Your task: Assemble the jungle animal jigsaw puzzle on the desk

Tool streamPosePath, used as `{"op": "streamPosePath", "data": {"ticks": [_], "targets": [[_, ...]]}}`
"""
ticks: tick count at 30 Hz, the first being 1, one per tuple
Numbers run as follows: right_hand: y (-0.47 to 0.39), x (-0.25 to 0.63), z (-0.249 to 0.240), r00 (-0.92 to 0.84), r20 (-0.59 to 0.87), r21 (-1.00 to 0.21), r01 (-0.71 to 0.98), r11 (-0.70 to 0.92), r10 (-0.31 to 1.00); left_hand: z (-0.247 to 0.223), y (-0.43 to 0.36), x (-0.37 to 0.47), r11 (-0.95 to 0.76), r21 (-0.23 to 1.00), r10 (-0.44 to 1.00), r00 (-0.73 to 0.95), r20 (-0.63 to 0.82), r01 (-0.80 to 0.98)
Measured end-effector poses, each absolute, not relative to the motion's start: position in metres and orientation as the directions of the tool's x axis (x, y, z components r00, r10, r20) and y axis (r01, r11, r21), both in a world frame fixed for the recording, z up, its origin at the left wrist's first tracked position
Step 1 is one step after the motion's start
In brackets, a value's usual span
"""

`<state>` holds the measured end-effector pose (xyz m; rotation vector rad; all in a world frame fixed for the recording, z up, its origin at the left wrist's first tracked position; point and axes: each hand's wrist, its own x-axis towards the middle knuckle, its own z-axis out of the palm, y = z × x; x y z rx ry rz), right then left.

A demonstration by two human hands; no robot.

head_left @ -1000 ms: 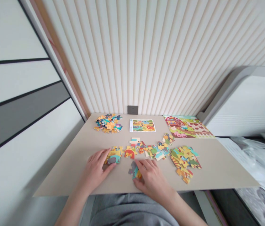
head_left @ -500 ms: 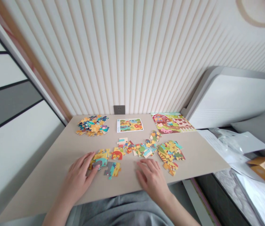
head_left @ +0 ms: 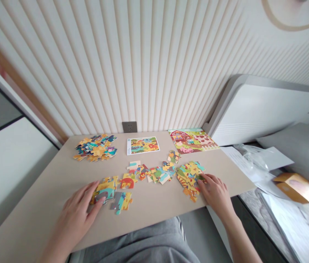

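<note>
My left hand [head_left: 81, 204] lies at the left of a small block of joined jigsaw puzzle pieces [head_left: 107, 188], its fingers and thumb closed on the block's left side and lower edge. Just right of that block are a piece with a red lion face [head_left: 127, 181] and a grey, blue and yellow joined part [head_left: 122, 202]. My right hand [head_left: 216, 188] is at the right edge of a larger joined puzzle section [head_left: 188, 173]. Its thumb and fingertips close on a green puzzle piece [head_left: 201, 178] there, partly hidden by the fingers. Loose puzzle pieces [head_left: 159, 174] lie between the hands.
A heap of blue and orange puzzle pieces [head_left: 95, 148] sits at the back left of the table [head_left: 149, 204]. A picture card [head_left: 143, 145] and a farm picture [head_left: 192, 141] lie along the wall. Right of the table are papers [head_left: 291, 223] and an orange box [head_left: 295, 187].
My right hand has moved right, from the table's front middle to the larger joined section, where its fingers now touch a piece. My left hand stays at its block. The view has shifted right.
</note>
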<state>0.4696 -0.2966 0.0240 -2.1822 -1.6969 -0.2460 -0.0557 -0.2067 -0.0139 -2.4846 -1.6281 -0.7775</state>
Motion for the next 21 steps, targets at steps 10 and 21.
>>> {"op": "streamPosePath", "data": {"ticks": [10,21], "targets": [[-0.302,0.475,0.017,0.288,0.314,-0.222,0.949,-0.225,0.905,-0.013,-0.208,-0.055,-0.441,0.225,0.840,0.312,0.443,0.869],[-0.323,0.468,0.036,0.303,0.353,-0.251,0.942,-0.222,0.885,-0.013,-0.209,-0.055,-0.437,0.229,0.846,0.311,0.433,0.870]]}}
